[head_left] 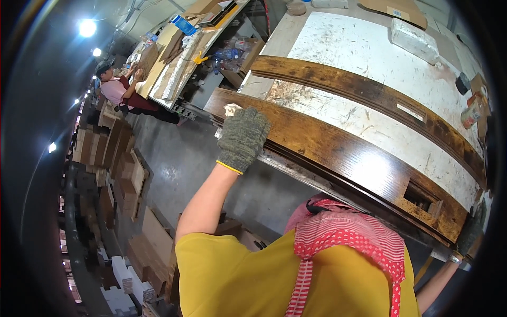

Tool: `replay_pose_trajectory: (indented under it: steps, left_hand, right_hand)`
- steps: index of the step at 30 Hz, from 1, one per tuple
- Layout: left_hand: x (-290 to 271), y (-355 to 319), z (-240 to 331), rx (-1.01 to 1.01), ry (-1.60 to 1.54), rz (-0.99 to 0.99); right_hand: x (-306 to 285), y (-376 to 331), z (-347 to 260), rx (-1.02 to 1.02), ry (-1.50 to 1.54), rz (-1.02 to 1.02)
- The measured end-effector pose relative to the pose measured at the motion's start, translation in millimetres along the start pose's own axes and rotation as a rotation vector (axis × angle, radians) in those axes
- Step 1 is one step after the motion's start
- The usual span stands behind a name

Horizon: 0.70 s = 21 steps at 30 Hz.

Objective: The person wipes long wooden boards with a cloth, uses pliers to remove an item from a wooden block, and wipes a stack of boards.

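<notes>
A long brown stained wooden board [327,134] with a rectangular slot near its right end lies along the near edge of the worktable. My left hand [244,137], in a dark grey knit glove with a yellow cuff, is closed over the board's left part. A crumpled white rag [231,109] pokes out beside its fingers, pressed against the wood. At the far right end, my right hand [470,232], also in a dark glove, holds the board's end; its fingers are dim near the picture's rim. Farther back lies a second narrower brown board [364,95] with a slot.
The white worktable top [343,42] is stained and scratched. On it are a white wrapped block [414,41], a dark small block [462,83] and a jar [470,115]. A co-worker [124,90] stands at another bench. Stacked boards [108,142] stand at left.
</notes>
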<state>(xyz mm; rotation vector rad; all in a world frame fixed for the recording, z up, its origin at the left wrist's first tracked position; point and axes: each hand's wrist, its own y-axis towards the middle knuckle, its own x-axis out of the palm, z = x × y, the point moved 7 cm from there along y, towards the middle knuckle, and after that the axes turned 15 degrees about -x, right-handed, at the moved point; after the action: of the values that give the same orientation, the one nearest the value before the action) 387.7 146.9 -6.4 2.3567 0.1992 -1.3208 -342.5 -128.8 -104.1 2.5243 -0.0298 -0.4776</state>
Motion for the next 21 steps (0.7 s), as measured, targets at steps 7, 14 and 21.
replay_pose_trajectory:
  steps: [7,14,21]
  left_hand:
    - [49.7,7.4,-89.8,-0.412,0.037,-0.223]
    - [31.4,13.0,-75.0,-0.195,0.123,-0.262]
    - [25.7,3.9,-36.1,-0.007,0.006,0.032]
  right_hand:
    - [10.5,2.7,-21.3,-0.335,-0.633,-0.242]
    - [18.1,-0.5,-26.7,0.16,0.118,0.073]
    - [28.1,-6.4,-28.5,0.265,0.386,0.117]
